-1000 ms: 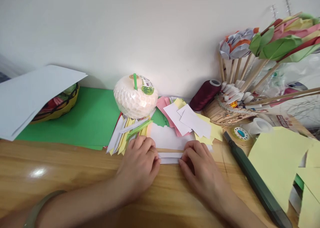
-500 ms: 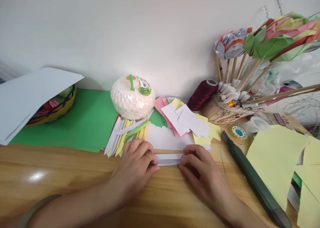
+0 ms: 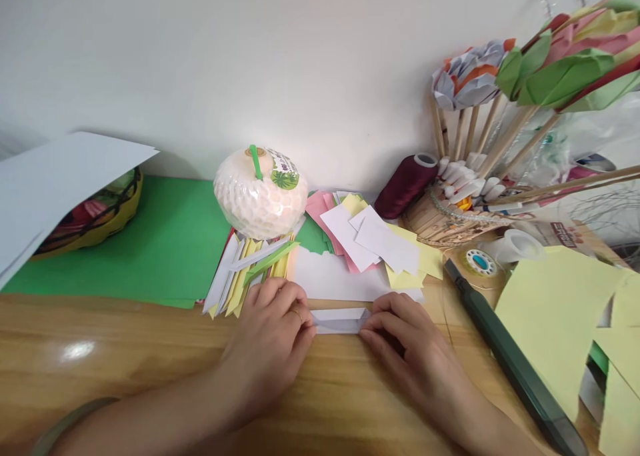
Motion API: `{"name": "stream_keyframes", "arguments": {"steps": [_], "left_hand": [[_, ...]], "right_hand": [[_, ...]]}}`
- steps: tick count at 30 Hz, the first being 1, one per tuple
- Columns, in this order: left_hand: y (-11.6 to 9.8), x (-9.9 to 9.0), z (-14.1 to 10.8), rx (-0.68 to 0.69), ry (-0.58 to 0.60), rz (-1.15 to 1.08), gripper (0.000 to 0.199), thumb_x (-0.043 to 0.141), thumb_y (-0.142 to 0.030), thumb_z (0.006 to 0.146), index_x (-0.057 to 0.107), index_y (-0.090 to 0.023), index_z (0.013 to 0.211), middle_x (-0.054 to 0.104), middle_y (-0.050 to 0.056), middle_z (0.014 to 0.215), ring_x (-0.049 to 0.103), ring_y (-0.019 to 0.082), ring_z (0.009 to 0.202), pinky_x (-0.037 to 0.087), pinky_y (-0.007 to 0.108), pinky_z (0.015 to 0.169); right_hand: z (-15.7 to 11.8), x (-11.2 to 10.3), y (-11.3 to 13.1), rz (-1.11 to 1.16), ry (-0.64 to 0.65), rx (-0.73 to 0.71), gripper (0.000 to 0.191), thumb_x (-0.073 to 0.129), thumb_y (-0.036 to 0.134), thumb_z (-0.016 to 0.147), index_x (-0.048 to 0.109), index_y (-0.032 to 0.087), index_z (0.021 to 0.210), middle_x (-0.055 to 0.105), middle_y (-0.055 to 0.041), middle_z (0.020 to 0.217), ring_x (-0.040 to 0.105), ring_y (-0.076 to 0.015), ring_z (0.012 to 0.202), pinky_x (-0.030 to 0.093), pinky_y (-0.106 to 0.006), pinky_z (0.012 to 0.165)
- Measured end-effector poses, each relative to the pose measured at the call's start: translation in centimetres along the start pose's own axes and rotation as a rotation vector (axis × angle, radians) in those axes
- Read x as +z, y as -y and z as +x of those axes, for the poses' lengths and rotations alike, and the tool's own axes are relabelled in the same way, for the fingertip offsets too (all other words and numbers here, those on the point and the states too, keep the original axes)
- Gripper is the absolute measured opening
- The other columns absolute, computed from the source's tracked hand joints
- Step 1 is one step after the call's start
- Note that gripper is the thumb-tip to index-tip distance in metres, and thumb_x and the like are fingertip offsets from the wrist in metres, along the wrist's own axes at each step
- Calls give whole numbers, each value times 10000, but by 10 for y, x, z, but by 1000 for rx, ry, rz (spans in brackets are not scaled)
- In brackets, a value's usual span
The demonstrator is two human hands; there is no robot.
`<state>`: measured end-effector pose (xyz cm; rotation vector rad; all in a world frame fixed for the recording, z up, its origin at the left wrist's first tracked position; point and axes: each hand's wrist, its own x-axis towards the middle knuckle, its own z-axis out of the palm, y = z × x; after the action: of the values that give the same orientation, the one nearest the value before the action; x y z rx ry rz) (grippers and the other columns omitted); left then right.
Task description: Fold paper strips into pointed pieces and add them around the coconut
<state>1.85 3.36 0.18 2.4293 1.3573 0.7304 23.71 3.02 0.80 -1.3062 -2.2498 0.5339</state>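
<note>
Pinching a folded white paper [image 3: 339,323] between my left hand [image 3: 275,329] and right hand [image 3: 407,339], one per end, exact contact unclear

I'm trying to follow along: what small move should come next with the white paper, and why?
Perhaps press the white paper flat along its folded length. The left hand and right hand hold its two ends, and a shadowed band along its middle suggests the fold is not yet flat.
</note>
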Motion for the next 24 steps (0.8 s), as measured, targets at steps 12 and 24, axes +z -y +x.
{"name": "stream_keyframes", "arguments": {"steps": [12,24], "left_hand": [[0,0,2,-39,31,-17,170,453,-147,839,551,-179,705,547,54,847,429,236,849,339,417,739],[-2,1,1,-99,30,-5,163,525,-174,844,584,-181,691,558,45,870,433,236,870,326,415,764]], "right_hand": [[4,7,0,-114,-18,58,163,481,173,877,539,198,727,544,-51,809,488,-198,738,409,-358,658],[4,7,0,-190,-20,48,157,484,190,875,536,205,727,548,-32,797,509,-194,732,383,-334,665]]}}
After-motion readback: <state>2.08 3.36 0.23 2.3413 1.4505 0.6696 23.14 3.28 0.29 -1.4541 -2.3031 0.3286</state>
